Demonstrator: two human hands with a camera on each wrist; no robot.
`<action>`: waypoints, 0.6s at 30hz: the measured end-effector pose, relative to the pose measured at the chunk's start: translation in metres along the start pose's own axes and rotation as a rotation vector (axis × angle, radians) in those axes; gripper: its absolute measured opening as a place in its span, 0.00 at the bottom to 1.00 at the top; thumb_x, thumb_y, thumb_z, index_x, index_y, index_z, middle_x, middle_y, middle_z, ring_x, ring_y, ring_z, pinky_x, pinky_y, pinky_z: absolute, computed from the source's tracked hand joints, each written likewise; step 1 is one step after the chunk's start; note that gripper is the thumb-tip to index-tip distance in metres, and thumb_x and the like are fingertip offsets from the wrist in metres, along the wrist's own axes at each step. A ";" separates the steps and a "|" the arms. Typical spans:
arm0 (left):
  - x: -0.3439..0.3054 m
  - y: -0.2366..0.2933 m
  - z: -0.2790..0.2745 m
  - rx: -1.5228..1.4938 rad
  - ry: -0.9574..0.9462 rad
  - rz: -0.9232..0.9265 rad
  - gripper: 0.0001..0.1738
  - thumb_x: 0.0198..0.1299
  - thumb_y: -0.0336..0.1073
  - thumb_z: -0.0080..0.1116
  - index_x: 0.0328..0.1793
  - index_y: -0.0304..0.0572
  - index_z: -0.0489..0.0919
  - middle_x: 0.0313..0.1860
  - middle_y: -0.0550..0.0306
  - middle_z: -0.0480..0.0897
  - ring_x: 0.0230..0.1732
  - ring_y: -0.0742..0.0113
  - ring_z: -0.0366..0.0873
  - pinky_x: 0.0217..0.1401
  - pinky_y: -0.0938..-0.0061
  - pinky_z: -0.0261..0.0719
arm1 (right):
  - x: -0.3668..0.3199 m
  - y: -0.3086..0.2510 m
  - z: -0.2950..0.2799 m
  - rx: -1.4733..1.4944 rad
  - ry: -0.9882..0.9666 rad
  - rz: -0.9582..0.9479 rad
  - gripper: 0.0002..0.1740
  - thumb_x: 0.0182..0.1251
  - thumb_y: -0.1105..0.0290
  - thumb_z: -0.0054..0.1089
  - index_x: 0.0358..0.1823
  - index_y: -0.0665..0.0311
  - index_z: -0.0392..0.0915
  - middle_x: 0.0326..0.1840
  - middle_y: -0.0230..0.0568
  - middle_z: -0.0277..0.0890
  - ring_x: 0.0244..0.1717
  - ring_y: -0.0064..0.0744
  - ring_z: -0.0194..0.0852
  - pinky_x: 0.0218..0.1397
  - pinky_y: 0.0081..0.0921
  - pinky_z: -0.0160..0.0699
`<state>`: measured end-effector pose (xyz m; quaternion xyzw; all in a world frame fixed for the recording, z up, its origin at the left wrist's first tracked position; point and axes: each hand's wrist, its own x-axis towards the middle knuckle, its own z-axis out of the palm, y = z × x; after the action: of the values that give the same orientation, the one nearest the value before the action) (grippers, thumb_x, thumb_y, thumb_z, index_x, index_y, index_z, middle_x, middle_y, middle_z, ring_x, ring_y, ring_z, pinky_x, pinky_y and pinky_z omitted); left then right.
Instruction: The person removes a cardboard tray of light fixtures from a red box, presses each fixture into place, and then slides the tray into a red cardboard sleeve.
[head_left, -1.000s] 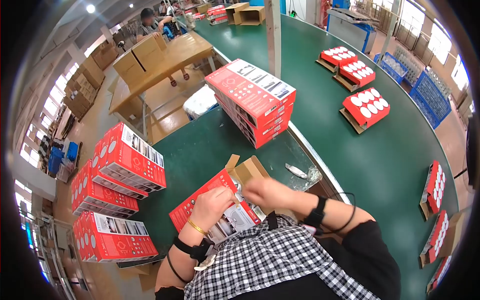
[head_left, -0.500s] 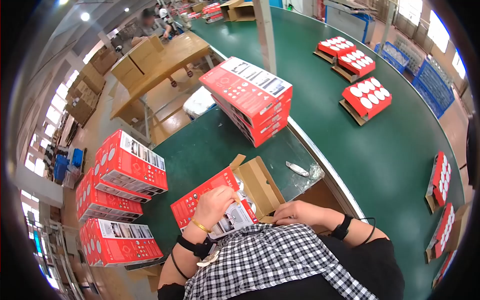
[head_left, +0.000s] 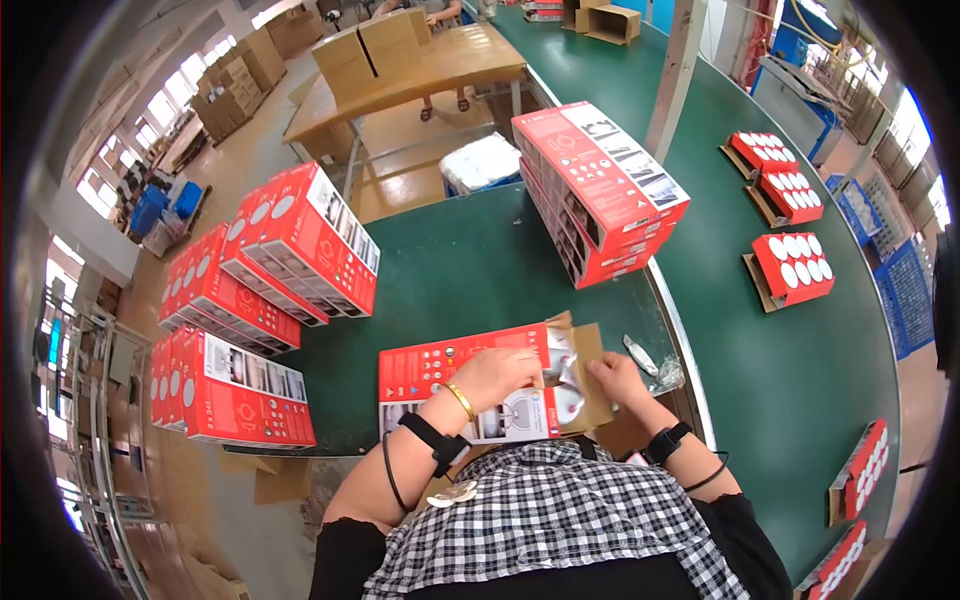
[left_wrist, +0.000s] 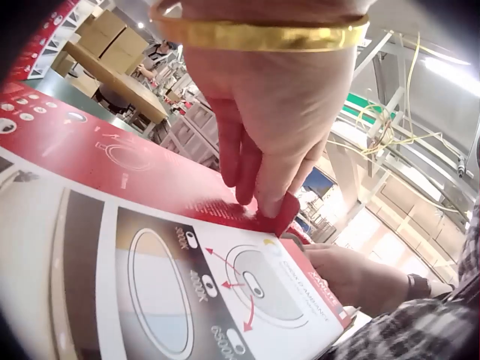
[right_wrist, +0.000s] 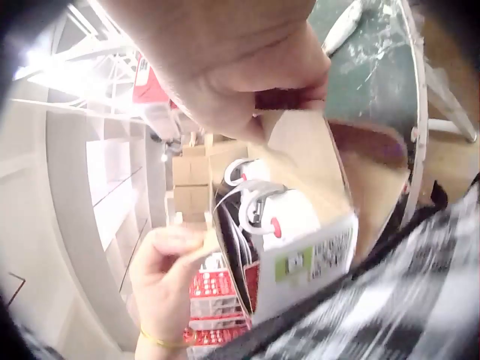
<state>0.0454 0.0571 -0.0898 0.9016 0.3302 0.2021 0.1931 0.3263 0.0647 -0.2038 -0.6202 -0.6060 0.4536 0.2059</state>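
Observation:
A red and white printed box (head_left: 455, 352) lies on the green table, its right end uncovered and white round parts (head_left: 568, 400) showing inside. My left hand (head_left: 497, 378) is on the box's upper face near that end, fingertips at the edge of the opening; the left wrist view shows its fingers (left_wrist: 271, 184) bent down to the edge. At the brown cardboard flap (head_left: 592, 375) my right hand (head_left: 618, 380) pinches the upper edge between thumb and fingers. White parts with red dots (right_wrist: 296, 217) sit inside the open end in the right wrist view.
Stacked red boxes stand at the left (head_left: 330, 240) and behind the open box (head_left: 600, 180). A white-handled tool (head_left: 640, 354) lies right of my right hand. Red packs with white discs (head_left: 793, 268) lie along the right green surface. A post (head_left: 677, 80) rises behind.
The box has turned to lie more level in the head view. My right hand has moved from the flap's lower corner to its upper edge. My left hand stays on the box.

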 end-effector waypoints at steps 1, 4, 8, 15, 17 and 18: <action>-0.005 -0.008 0.006 0.006 -0.031 -0.050 0.01 0.61 0.34 0.59 0.36 0.48 0.80 0.36 0.59 0.82 0.42 0.56 0.84 0.42 0.61 0.82 | 0.003 0.016 -0.011 0.009 0.081 0.027 0.23 0.70 0.55 0.64 0.43 0.74 0.83 0.35 0.53 0.85 0.38 0.39 0.85 0.43 0.38 0.82; -0.025 -0.025 0.022 -0.068 -0.048 -0.105 0.02 0.59 0.32 0.63 0.37 0.49 0.81 0.38 0.63 0.84 0.40 0.58 0.85 0.40 0.63 0.83 | -0.008 0.052 -0.055 0.037 0.192 0.145 0.20 0.70 0.59 0.63 0.43 0.74 0.83 0.31 0.49 0.84 0.36 0.37 0.84 0.43 0.38 0.81; -0.058 -0.025 0.030 -0.213 0.034 -0.346 0.14 0.65 0.36 0.62 0.56 0.48 0.84 0.55 0.54 0.85 0.59 0.52 0.82 0.63 0.62 0.80 | -0.036 0.077 -0.060 0.643 0.082 0.309 0.19 0.76 0.62 0.60 0.61 0.67 0.78 0.52 0.39 0.83 0.51 0.29 0.81 0.54 0.29 0.80; -0.217 -0.138 -0.009 -0.179 0.618 -1.377 0.33 0.70 0.53 0.63 0.64 0.26 0.78 0.52 0.44 0.84 0.58 0.59 0.80 0.65 0.62 0.75 | -0.053 0.059 -0.047 0.927 -0.099 0.433 0.30 0.80 0.55 0.56 0.73 0.67 0.68 0.66 0.42 0.78 0.63 0.35 0.79 0.65 0.37 0.81; -0.235 -0.153 0.001 -0.726 0.607 -1.330 0.42 0.70 0.65 0.57 0.66 0.26 0.78 0.54 0.50 0.85 0.51 0.64 0.80 0.59 0.66 0.76 | -0.051 0.062 -0.049 0.890 -0.157 0.426 0.27 0.81 0.53 0.54 0.72 0.63 0.70 0.66 0.42 0.79 0.62 0.37 0.82 0.64 0.39 0.83; -0.230 -0.151 0.004 -0.850 0.592 -1.409 0.43 0.71 0.67 0.55 0.66 0.27 0.79 0.56 0.52 0.85 0.50 0.64 0.81 0.58 0.67 0.76 | -0.051 0.067 -0.052 0.883 -0.162 0.419 0.27 0.81 0.53 0.54 0.72 0.63 0.70 0.66 0.42 0.79 0.62 0.37 0.82 0.64 0.39 0.83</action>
<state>-0.1917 0.0082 -0.2203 0.2497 0.7438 0.3677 0.4991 0.4141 0.0198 -0.2152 -0.5451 -0.2323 0.7454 0.3055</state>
